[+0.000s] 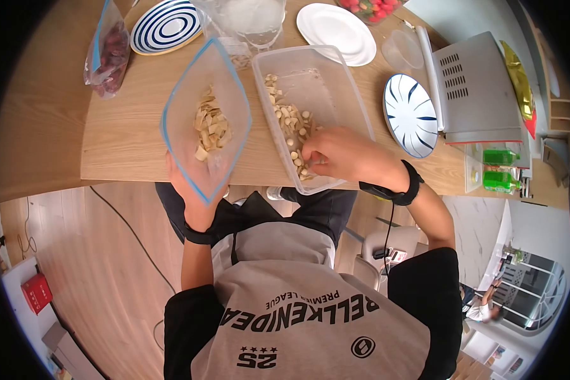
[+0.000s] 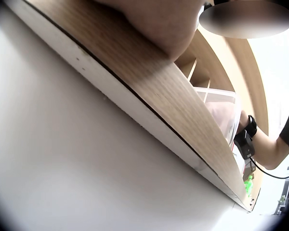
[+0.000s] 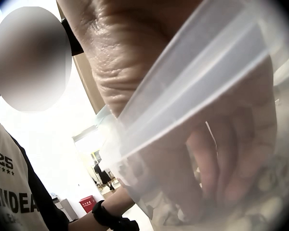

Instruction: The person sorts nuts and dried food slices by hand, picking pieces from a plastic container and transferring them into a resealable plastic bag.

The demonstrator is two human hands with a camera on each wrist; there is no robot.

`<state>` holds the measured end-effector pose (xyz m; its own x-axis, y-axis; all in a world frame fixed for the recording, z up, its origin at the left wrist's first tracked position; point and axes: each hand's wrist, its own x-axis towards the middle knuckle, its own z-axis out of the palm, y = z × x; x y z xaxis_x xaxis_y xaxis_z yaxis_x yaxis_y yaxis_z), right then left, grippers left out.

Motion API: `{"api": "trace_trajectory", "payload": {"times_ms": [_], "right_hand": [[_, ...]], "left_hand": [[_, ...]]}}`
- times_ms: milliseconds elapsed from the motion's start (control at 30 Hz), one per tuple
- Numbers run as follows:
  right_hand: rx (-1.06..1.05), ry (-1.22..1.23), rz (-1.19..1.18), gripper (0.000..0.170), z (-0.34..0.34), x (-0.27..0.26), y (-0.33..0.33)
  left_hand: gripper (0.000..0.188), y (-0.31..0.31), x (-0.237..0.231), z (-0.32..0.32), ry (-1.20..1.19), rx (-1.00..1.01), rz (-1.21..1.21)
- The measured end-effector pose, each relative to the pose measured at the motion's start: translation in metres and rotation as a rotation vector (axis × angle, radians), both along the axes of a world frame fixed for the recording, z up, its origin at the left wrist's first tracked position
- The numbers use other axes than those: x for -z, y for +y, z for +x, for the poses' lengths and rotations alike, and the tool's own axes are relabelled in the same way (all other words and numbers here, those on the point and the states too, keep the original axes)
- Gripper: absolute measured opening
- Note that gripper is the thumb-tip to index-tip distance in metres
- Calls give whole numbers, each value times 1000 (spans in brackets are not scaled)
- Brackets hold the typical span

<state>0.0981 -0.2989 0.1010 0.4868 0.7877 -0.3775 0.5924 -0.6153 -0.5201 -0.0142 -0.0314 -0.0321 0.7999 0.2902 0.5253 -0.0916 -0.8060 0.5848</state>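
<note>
A clear zip bag with a blue edge (image 1: pixel 239 95) stands with its mouth spread and pale flat pieces (image 1: pixel 213 126) inside. The left hand (image 1: pixel 193 195) is against the bag's lower left side, its fingers mostly hidden by the bag; only the heel of the left hand (image 2: pixel 159 24) shows in the left wrist view. To the right, a translucent plastic box (image 1: pixel 345 95) holds small pale round and stick-like pieces (image 1: pixel 289 120) along its left side. Inside the box, the right hand (image 1: pixel 345 152) pinches at pieces with bent fingers; through the box wall, the right hand (image 3: pixel 221 154) shows blurred.
Behind are a bag of dark red items (image 1: pixel 113 60), a blue-ringed plate (image 1: pixel 171 26), a clear container (image 1: pixel 250 16) and a white plate (image 1: pixel 337 33). At right stand a blue-striped plate (image 1: pixel 410 115), a grey appliance (image 1: pixel 478 88) and green bottles (image 1: pixel 501 182).
</note>
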Motion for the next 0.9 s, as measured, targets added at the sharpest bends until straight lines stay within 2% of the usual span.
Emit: {"api": "trace_trajectory", "payload": {"times_ms": [300, 400, 467, 500, 567, 600, 667, 700, 767, 800, 867, 900], "right_hand": [[-49, 54, 2, 12, 8, 13, 1], [-49, 13, 106, 11, 10, 14, -4], [55, 8, 255, 7, 12, -2, -5], [49, 7, 253, 7, 12, -12, -3], [245, -60, 404, 6, 8, -40, 3], [245, -62, 403, 6, 6, -54, 8], [263, -153, 591, 9, 1, -79, 20], [265, -155, 591, 9, 0, -86, 27], [183, -274, 748, 12, 0, -96, 45], [180, -275, 752, 12, -2, -101, 57], [128, -308, 753, 15, -7, -108, 74], [125, -309, 755, 15, -6, -107, 77]], "left_hand": [[62, 0, 1, -1, 19, -53, 56], [64, 2, 1, 2, -2, -31, 14], [65, 3, 1, 3, -22, -17, 59], [65, 2, 0, 3, -23, -23, 57], [64, 1, -1, 4, -48, -22, 44], [64, 0, -2, 4, -50, -22, 43], [63, -1, -4, 5, -68, -28, 58], [63, -1, -3, 5, -70, -26, 58], [64, -1, -4, 5, -89, -17, 59], [64, -1, -7, 4, -91, -19, 63], [30, -4, -18, 3, -95, -14, 30], [30, -5, -19, 3, -97, -17, 32]]}}
